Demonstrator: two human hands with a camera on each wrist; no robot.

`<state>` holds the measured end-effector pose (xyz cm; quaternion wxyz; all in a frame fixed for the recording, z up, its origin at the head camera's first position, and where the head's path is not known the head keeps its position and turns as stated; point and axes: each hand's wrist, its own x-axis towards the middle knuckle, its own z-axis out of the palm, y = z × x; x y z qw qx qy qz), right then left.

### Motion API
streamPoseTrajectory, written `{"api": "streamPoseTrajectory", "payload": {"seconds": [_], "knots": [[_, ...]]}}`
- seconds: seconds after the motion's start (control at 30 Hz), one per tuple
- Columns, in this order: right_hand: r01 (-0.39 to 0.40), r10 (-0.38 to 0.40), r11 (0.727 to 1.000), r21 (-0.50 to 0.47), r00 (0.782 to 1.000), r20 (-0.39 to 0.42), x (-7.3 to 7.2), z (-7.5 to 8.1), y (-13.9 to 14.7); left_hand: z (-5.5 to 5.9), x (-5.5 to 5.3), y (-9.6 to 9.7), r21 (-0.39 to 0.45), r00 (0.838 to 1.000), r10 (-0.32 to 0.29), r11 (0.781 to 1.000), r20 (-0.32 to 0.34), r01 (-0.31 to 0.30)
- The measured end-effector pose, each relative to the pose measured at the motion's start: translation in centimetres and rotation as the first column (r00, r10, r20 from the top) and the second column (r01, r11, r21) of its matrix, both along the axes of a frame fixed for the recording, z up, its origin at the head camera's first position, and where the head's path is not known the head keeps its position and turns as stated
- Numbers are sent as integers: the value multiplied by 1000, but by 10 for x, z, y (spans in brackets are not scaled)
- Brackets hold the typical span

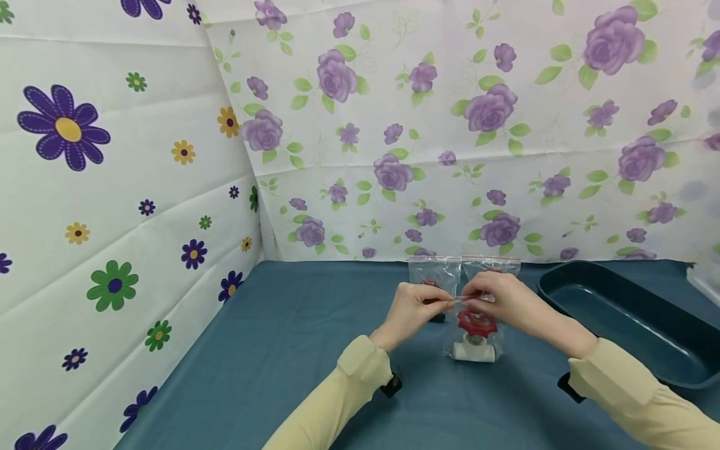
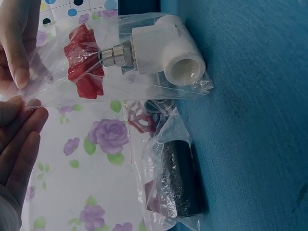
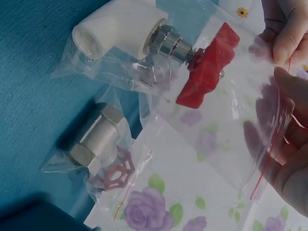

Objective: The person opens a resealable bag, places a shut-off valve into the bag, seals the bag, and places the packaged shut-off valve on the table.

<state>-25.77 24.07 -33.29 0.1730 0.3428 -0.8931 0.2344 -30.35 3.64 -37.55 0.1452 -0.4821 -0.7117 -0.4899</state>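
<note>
Upright above the table hangs a clear zip bag, its red-striped mouth showing in the right wrist view. Inside is a valve with a white T-shaped body and a red handwheel. My left hand pinches the bag's top edge with thumb and fingertips. Close beside it, my right hand pinches the same edge. Behind stand two more clear bags: one holds a black-bodied valve with a red handwheel, the other a metal valve with a dull red handwheel.
A long dark teal tray lies on the right of the blue-covered table. At the far right edge is a whitish object, partly cut off. Flowered curtains hang at the back and left.
</note>
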Motion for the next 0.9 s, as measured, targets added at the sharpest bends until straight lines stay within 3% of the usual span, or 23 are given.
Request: {"api": "streamPoseTrajectory", "payload": {"seconds": [0.63, 0.9], "knots": [[25, -26, 999, -36, 999, -44, 2, -2, -7, 1, 2, 0, -20, 999, 26, 999, 32, -25], [66, -65, 998, 8, 993, -94, 4, -2, -8, 2, 3, 1, -24, 999, 25, 999, 26, -24]]}}
